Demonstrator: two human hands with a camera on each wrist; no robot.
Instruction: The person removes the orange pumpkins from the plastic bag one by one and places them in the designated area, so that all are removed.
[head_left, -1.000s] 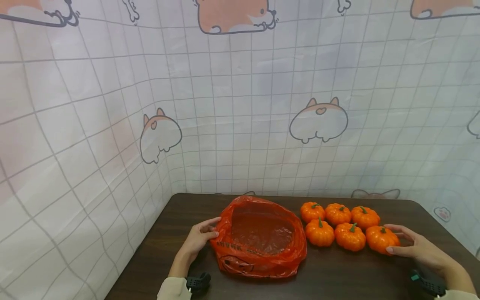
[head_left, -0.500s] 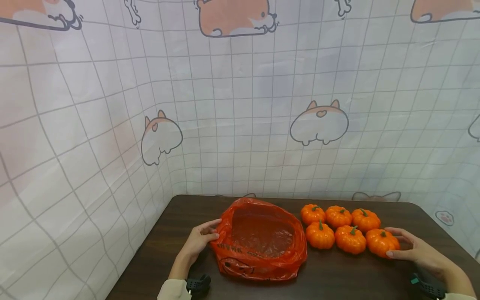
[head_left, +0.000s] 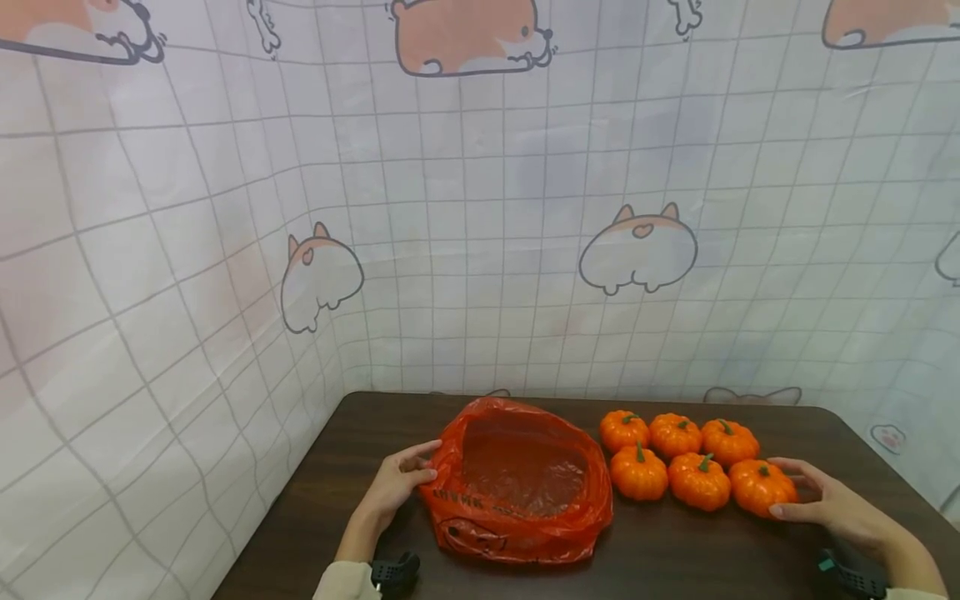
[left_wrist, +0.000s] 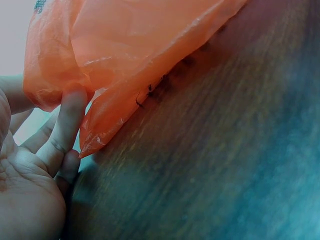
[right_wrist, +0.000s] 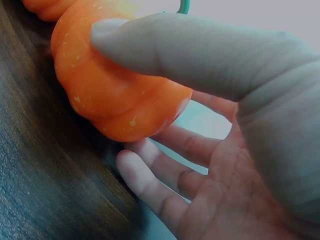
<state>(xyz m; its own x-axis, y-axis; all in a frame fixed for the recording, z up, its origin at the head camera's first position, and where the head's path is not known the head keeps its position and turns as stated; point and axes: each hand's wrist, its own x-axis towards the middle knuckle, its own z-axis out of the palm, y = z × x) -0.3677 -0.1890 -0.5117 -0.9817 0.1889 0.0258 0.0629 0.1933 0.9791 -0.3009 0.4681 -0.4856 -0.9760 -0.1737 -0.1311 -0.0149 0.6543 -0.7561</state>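
A red plastic bag (head_left: 525, 533) with dark print sits on the table, its wide mouth turned up and its inside showing. At its left side my left hand (head_left: 397, 479) holds the bag's edge between thumb and fingers; in the left wrist view the fingertips (left_wrist: 75, 102) meet the thin film. My right hand (head_left: 832, 504) grips the nearest right pumpkin (head_left: 761, 489), a small orange one with a green stem. Its thumb (right_wrist: 130, 42) lies on top of the ribbed skin in the right wrist view, while the other fingers reach round the far side, partly hidden.
Several more small pumpkins (head_left: 699, 482) stand close together in two rows, between the bag and my right hand. The dark wooden table (head_left: 675, 558) has rounded back corners. Behind it hangs a white grid-patterned cloth (head_left: 487, 317) with cartoon dogs.
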